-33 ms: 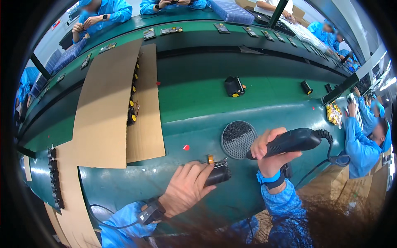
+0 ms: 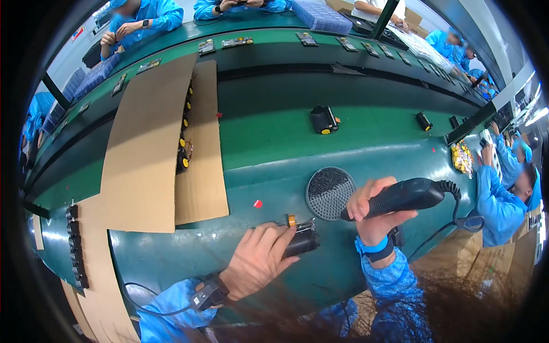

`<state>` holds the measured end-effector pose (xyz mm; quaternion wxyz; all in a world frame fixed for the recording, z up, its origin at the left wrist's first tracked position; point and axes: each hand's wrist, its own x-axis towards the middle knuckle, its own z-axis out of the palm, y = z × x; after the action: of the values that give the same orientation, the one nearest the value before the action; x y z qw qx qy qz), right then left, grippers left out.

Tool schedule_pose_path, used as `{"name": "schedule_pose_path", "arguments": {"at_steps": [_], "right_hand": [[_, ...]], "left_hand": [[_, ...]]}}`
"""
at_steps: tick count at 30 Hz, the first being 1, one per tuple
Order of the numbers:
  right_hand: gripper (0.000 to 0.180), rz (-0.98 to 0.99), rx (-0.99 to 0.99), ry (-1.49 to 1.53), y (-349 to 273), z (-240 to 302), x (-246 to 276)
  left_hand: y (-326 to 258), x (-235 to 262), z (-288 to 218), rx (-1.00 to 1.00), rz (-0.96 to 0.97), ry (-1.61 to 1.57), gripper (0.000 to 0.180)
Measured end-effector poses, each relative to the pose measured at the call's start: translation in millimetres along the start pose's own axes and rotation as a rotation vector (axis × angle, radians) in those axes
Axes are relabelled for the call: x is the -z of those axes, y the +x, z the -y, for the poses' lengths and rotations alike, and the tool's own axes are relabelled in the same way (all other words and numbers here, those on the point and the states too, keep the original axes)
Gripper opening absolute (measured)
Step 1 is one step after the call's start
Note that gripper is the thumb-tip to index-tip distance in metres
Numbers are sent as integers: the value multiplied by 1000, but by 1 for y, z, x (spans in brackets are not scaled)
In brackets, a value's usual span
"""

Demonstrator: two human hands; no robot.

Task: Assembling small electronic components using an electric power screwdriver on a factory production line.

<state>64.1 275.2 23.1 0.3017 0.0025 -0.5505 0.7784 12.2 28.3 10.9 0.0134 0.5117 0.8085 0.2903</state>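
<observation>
My left hand (image 2: 257,260) grips a small black box-shaped device (image 2: 301,240) on the green bench, its fingers over the left end. An orange flex ribbon (image 2: 291,220) sticks up by the fingertips. My right hand (image 2: 374,208) is wrapped round a black electric screwdriver (image 2: 407,196), which lies tilted with its front end pointing left. That end is beside the right rim of a round grey dish (image 2: 345,197), whose far left part is heaped with small black screws (image 2: 327,182). The screwdriver's tip is not clear behind the fingers.
Cardboard sheets (image 2: 143,148) stand left, with black and yellow parts between them. A black unit (image 2: 325,120) sits on the green belt ahead. A bag of yellow parts (image 2: 462,157) lies right. The screwdriver's coiled cord (image 2: 456,194) hangs at right. Co-workers in blue sit around.
</observation>
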Motion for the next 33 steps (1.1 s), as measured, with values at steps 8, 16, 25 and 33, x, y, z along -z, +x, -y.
{"name": "schedule_pose_path", "arguments": {"at_steps": [8, 16, 25, 33], "right_hand": [[93, 0, 56, -29, 1, 5, -4], [91, 260, 126, 336, -11, 20, -54], [92, 267, 66, 263, -20, -4, -56], [93, 275, 69, 244, -21, -8, -58]], "left_hand": [[-1, -3, 3, -13, -29, -105, 60], [-6, -1, 2, -5, -7, -140, 59], [-8, -3, 4, -13, -7, -146, 60], [-9, -5, 4, -16, 13, -112, 61]]}}
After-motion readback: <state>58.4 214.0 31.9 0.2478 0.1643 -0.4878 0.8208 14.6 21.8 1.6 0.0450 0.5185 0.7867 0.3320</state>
